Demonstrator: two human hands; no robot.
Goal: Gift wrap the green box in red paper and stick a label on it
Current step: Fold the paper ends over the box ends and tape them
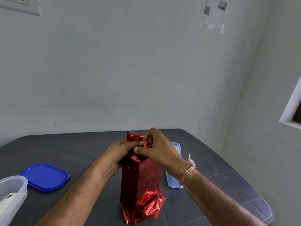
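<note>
Though the one dark desk (65, 147) is wide, everything sits on its front half, and the back edge has room. One tall wrapped box (141, 181) stands up in the middle, near the front edge. The red paper (145, 204) covers it all and bunches loose at the bottom. Two hands meet at its top. The left hand (120, 152) wraps round the top from the left, thumb pressed on the paper. The right hand (159, 149) pinches the top fold with bent fingers. One clear tub (11, 193) sits at the front left corner. One blue lid (44, 176) lies flat beside it, well apart from the box. One light blue tray (174, 180) lies just right of the box, under the right wrist.
</note>
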